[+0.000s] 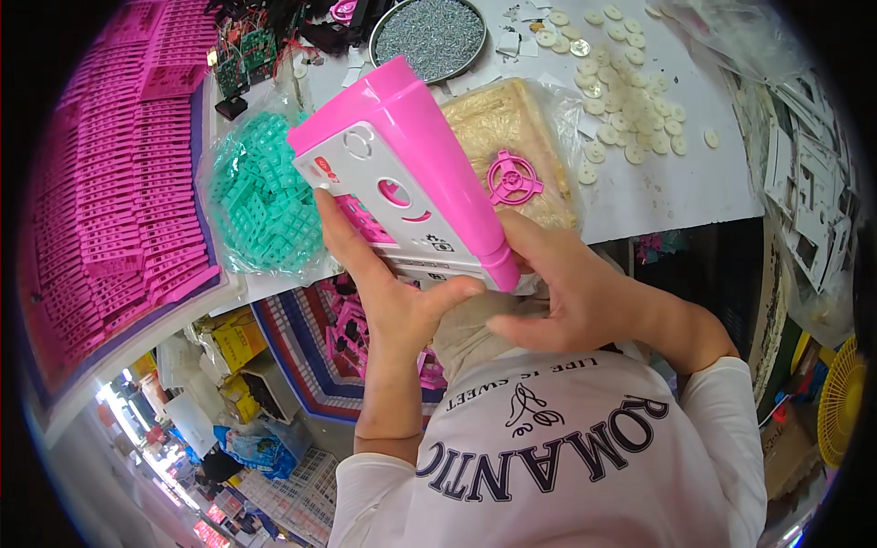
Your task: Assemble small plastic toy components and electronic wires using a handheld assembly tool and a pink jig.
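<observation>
I hold a pink and white plastic toy housing (402,173) with both hands above the table edge. Its white face panel has cut-out holes, and a pink side wall slopes down to the right. My left hand (388,292) grips its lower left side, fingers up along the white panel and thumb under the bottom edge. My right hand (575,292) clasps the lower right end near the pink corner. A pink wheel-shaped part (514,179) lies just behind the housing on a clear bag of beige parts (512,128).
A bag of teal plastic pieces (260,196) sits left of the housing. Stacks of pink plastic strips (128,173) fill the left. A round metal tray of small screws (429,35), white discs (630,100), circuit boards (247,55) and printed cards (808,183) lie around.
</observation>
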Tool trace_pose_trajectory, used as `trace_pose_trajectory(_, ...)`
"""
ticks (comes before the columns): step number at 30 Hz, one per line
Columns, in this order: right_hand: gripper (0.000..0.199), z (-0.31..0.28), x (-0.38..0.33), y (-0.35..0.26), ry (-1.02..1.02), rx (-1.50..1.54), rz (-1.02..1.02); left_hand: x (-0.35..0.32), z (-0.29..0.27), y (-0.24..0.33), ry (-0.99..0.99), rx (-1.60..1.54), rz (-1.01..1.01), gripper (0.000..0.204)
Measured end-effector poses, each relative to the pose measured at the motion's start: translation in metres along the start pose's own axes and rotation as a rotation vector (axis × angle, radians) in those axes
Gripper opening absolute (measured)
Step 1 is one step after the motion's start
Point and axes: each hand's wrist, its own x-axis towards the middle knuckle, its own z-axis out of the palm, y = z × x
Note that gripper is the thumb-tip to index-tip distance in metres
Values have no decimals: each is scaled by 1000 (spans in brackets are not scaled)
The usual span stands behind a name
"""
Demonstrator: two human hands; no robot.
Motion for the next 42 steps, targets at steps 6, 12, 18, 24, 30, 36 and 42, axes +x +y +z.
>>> trace_pose_trajectory(6,61,-8,-1,-11,83,608,259,29,-3,12,261,-767,-382,52)
trace_pose_trajectory(12,48,-12,-14,-7,43,678,306,50,-9,21,249,-595,-324,37)
trace_pose_trajectory(18,44,-4,-24,2,211,616,242,53,0,8,124,-514,-289,41)
trace_pose_trajectory(24,45,-11,-18,3,213,576,265,14,12,-3,240,-251,-72,41)
trace_pose_trajectory(30,40,-53,12,-2,101,254,283,32,-1,-15,199,-197,151,29)
trace_pose_trajectory(36,37,-116,63,24,36,-929,-427,72,-18,-31,-198,-10,456,26)
trace_pose_trajectory(42,58,-113,54,48,-247,-847,-248,55,-14,-49,-344,303,544,36)
